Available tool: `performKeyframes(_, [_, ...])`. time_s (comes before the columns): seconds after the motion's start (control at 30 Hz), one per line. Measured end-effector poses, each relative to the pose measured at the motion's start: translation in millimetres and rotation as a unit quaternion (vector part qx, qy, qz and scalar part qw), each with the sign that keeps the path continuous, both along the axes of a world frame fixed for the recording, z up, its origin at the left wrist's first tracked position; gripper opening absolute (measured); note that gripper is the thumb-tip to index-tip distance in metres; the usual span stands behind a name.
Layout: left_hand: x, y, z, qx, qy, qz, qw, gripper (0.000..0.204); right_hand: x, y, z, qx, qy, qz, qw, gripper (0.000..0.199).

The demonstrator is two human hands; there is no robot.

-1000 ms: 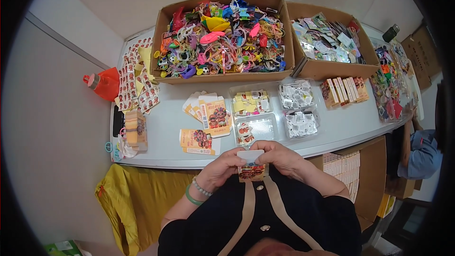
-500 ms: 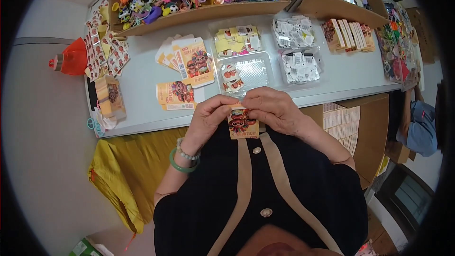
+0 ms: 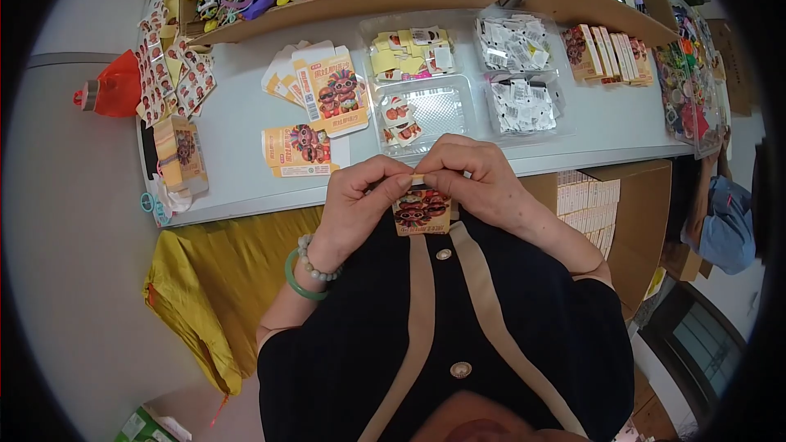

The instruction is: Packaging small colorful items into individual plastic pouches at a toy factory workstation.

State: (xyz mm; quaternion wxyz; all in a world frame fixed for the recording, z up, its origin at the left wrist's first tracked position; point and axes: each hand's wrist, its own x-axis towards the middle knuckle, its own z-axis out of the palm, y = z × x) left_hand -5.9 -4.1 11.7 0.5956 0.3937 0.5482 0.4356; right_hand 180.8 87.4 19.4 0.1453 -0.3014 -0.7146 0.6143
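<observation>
A small orange carton (image 3: 422,213) printed with cartoon figures is held upright against my chest, at the table's front edge. My left hand (image 3: 358,200) pinches its upper left edge between thumb and fingers. From the other side, my right hand (image 3: 477,184) grips the top edge, its thumb almost touching the left one. The fingers cover part of the carton's top flap. Just beyond lies a clear plastic tray (image 3: 465,127) with a few cartoon stickers (image 3: 401,121) in its near compartment. Flat unfolded cartons (image 3: 334,86) lie left of the tray, with another flat carton (image 3: 299,147) nearer me.
Clear trays hold white labelled packets (image 3: 521,105). Finished-looking cartons (image 3: 606,53) stand in a row at right. Big cardboard boxes (image 3: 352,4) of colourful trinkets line the back. An open box (image 3: 639,229) of stacked cartons sits below the table's right side. Another person's blue sleeve (image 3: 729,225) shows far right.
My right thumb has moved up and inward to the carton's top edge, close to the left thumb. The whole view has shifted slightly. Both hands still hold the carton.
</observation>
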Motion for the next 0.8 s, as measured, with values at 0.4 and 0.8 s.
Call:
performKeyframes(0.4, [-4, -8, -16, 0.112, 0.188, -0.033, 0.975, 0.022, 13, -1, -5, 0.177, 0.012, 0.049, 0.983, 0.026])
performKeyframes(0.8, [5, -12, -15, 0.067, 0.145, -0.009, 0.987, 0.024, 8, -16, -27, 0.109, 0.091, -0.006, 0.99, 0.018])
